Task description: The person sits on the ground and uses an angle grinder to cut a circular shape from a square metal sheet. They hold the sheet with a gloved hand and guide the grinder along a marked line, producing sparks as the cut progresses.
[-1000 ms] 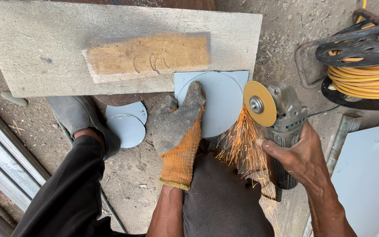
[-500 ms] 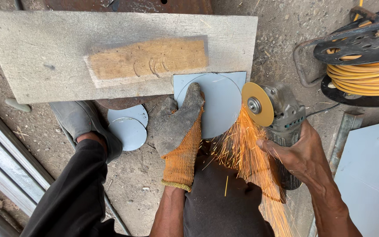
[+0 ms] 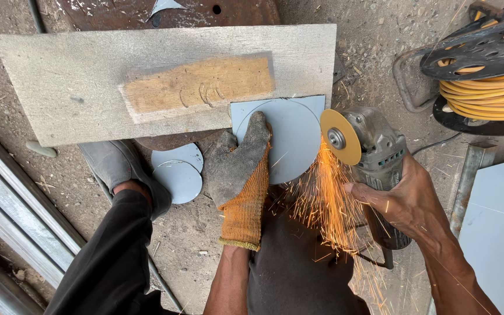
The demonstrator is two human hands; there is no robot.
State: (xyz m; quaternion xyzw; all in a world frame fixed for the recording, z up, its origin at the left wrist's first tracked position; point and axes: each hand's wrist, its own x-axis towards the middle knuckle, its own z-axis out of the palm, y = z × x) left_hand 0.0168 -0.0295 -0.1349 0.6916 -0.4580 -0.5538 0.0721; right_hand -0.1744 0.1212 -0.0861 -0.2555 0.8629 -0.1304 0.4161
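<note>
Head view, looking straight down: your left hand (image 3: pixel 241 169), in a worn grey work glove with an orange knit cuff, lies flat with the fingers together and stretched out, pressing down on the pale blue-grey sheet-metal square with a circle scribed on it (image 3: pixel 290 137). Nothing is gripped there, just palm and fingertips pinning the sheet, which sits at the near edge of the long grey board with a bare wood patch (image 3: pixel 147 81) and partly sticks out past it toward you.

Your bare right hand (image 3: pixel 406 201) is wrapped tight around the body of the grey angle grinder (image 3: pixel 380 157), fingers curled over the top. Its yellow cutting disc (image 3: pixel 340 137) is touching the right edge of the sheet, right on the scribed curve, and a fan of orange sparks (image 3: pixel 328 204) sprays down toward your dark trousers (image 3: pixel 298 274).

Further out, two round blue-grey metal discs (image 3: pixel 177 172) lie overlapping on the dirt ground just left of your gloved hand, next to your grey shoe (image 3: pixel 115 166). Top right there's a black cable reel wound with yellow cord (image 3: pixel 485 76). A bigger pale sheet-metal panel (image 3: pixel 500 233) lies at the right edge, and grey metal rails (image 3: pixel 13 204) run along the left.
</note>
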